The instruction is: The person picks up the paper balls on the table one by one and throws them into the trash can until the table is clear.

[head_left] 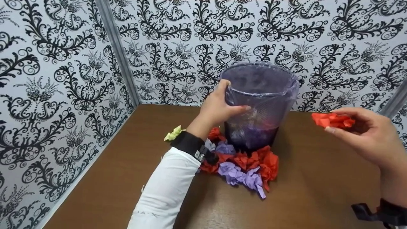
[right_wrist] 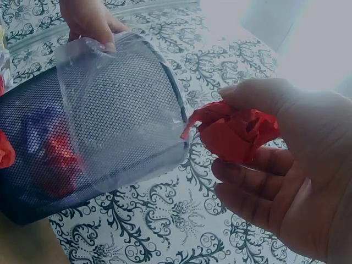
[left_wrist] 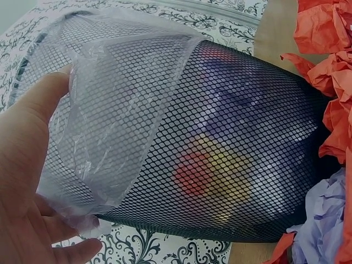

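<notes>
A black mesh wastebasket (head_left: 254,127) stands on the table, a clear plastic liner (left_wrist: 110,110) folded over its rim. Crumpled paper in red, yellow, purple and white shows through the mesh. My left hand (head_left: 217,105) grips the basket's left side near the rim, thumb on the outer wall over the liner. To the right of the basket, my right hand (head_left: 369,133) pinches a crumpled red paper (right_wrist: 234,132) between thumb and fingers, in the air above the table. Red paper balls (head_left: 268,163) and purple paper balls (head_left: 232,173) lie heaped at the basket's front.
The brown table (head_left: 120,178) meets patterned walls (head_left: 178,47) at the back and left. A yellow-green crumpled paper (head_left: 174,133) lies left of my left wrist. Some grey-white paper (head_left: 210,144) is partly hidden behind that wrist.
</notes>
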`<state>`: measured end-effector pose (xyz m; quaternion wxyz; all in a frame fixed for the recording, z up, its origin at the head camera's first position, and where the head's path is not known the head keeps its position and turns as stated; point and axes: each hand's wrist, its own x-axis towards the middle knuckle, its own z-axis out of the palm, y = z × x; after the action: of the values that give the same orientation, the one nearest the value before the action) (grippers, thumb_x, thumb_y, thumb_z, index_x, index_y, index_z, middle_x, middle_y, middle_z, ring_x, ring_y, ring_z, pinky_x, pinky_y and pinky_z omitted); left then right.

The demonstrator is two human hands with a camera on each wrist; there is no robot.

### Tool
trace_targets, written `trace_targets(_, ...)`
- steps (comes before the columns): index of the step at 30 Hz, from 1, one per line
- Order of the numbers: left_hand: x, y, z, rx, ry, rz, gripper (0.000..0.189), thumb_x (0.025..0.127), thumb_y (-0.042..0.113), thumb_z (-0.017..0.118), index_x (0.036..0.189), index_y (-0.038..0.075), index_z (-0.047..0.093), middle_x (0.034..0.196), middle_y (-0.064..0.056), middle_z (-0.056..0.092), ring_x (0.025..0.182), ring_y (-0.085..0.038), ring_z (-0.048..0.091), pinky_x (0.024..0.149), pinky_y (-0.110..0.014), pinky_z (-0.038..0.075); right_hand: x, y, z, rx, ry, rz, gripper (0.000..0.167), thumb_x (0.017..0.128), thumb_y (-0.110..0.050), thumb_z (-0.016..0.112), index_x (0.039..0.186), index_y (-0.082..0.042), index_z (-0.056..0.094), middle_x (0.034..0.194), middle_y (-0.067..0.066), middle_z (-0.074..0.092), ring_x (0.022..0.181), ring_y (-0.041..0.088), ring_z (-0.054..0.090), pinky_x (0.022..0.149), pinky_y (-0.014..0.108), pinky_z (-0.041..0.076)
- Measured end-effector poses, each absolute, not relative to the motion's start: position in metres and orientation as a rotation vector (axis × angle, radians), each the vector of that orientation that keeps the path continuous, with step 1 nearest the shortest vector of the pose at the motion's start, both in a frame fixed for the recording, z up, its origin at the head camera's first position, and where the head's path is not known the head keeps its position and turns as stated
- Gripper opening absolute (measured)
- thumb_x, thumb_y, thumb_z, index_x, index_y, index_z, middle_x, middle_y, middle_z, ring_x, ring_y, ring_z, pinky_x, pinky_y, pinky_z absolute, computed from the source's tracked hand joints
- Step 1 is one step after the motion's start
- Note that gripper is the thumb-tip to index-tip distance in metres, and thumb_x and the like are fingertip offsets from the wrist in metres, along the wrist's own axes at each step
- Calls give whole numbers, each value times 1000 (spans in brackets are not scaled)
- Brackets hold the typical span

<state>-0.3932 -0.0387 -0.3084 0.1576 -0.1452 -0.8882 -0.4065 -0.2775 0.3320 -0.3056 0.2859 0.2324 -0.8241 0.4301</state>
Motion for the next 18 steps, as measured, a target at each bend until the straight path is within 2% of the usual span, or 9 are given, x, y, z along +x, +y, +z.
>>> trace_targets(5,-394,-39,-308,-420,-2547,-1168,90,60,66,92,128,36,42,103,7,66,94,-15,67,84,-37,61,-280,331,-298,659,-2138,1165,43,75,18,79,116,10,69,94,-14,73,74,-4,68,65,8,55)
trace_targets(11,-396,-39,-308,-433,-2539,-1124,90,59,68,90,127,36,42,101,8,66,94,-15,66,86,-38,59,-284,326,-269,691,-2137,1100,43,76,17,79,116,7,70,94,-14,72,72,-3,67,63,7,54)
trace_targets(14,-396,-39,-309,-437,-2534,-1092,90,58,70,90,127,35,42,100,8,66,94,-15,66,85,-37,58,-287,319,-246,694,-2160,1070,40,77,14,80,115,5,71,93,-12,71,69,-1,65,59,8,53)
trace_targets(18,-396,-40,-309,-442,-2541,-1115,90,58,70,90,127,35,42,102,9,65,95,-14,66,87,-38,59,-293,310,-211,648,-2272,1006,31,84,0,81,114,-4,72,91,-13,70,69,0,64,58,8,53)
